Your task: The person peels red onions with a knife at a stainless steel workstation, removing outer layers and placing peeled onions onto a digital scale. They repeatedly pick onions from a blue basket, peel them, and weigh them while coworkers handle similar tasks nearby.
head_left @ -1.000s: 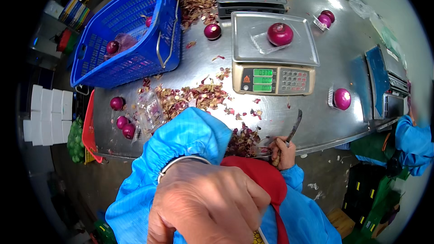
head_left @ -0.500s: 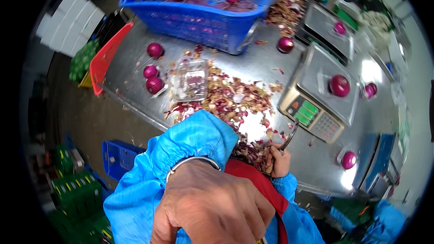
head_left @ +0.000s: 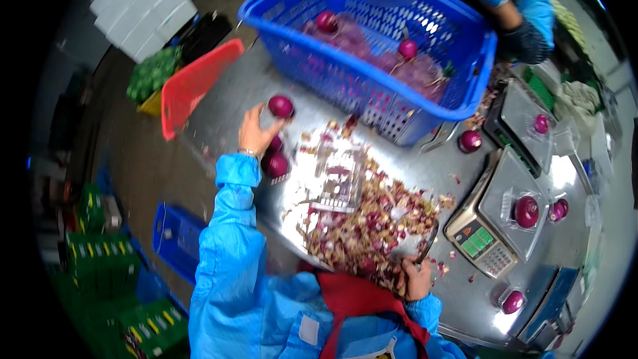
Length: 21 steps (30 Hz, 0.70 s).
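Observation:
My left hand (head_left: 258, 131) is stretched out at the left of the metal table, fingers and thumb apart. Just beyond its fingertips sits a red onion (head_left: 280, 106), and more red onions (head_left: 274, 165) lie below the thumb. My right hand (head_left: 417, 279) is closed around a knife (head_left: 429, 242) whose dark blade points up and away. It rests at the near edge of a heap of dry onion skins (head_left: 372, 229). A clear plastic tray (head_left: 338, 176) stands between the heap and the onions.
A blue basket (head_left: 372, 70) with netted onions fills the far side. A scale (head_left: 495, 213) holding an onion in a clear tray stands right, with another scale (head_left: 522, 123) behind. A red crate (head_left: 199, 86) leans at the left edge. Another person's arm (head_left: 508, 13) shows far right.
My left hand has moved from close below the camera out to the onions at the far left. My right hand keeps the knife beside the skins. The view has shifted, showing more basket.

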Each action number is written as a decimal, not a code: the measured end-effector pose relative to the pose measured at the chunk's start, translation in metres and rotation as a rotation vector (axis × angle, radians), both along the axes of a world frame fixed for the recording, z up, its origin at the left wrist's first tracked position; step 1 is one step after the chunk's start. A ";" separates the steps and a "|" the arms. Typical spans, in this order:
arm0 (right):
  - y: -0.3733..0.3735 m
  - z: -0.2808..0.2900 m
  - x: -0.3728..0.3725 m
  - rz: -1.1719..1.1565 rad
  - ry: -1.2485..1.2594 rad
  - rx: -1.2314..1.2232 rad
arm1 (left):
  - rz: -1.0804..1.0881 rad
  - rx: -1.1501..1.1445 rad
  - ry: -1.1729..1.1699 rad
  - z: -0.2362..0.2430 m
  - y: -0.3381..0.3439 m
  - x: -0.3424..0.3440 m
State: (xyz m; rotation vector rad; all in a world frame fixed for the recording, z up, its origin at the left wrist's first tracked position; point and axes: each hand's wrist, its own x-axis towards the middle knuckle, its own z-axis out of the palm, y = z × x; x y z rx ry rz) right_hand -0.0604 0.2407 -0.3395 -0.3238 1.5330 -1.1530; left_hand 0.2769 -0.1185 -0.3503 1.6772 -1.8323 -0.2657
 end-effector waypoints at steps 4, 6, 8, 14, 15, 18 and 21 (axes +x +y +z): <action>0.005 0.004 -0.001 -0.077 0.032 0.027 | 0.051 0.278 -0.295 -0.025 -0.059 -0.023; 0.008 0.004 -0.001 -0.129 0.046 0.028 | 0.100 0.388 -0.289 -0.027 -0.077 -0.035; 0.015 0.001 -0.005 -0.181 0.054 0.004 | 0.082 0.464 -0.259 -0.037 -0.096 -0.040; 0.033 -0.001 -0.004 -0.305 0.042 -0.005 | 0.113 0.353 -0.019 -0.001 -0.078 -0.045; 0.034 0.008 -0.005 -0.272 0.034 0.031 | 0.074 0.285 0.078 -0.007 -0.080 -0.037; 0.034 0.007 -0.007 -0.227 0.016 0.021 | -0.047 0.259 0.497 -0.005 -0.054 -0.028; 0.037 -0.020 -0.010 -0.145 0.023 -0.087 | -0.274 0.475 0.992 0.052 0.034 -0.062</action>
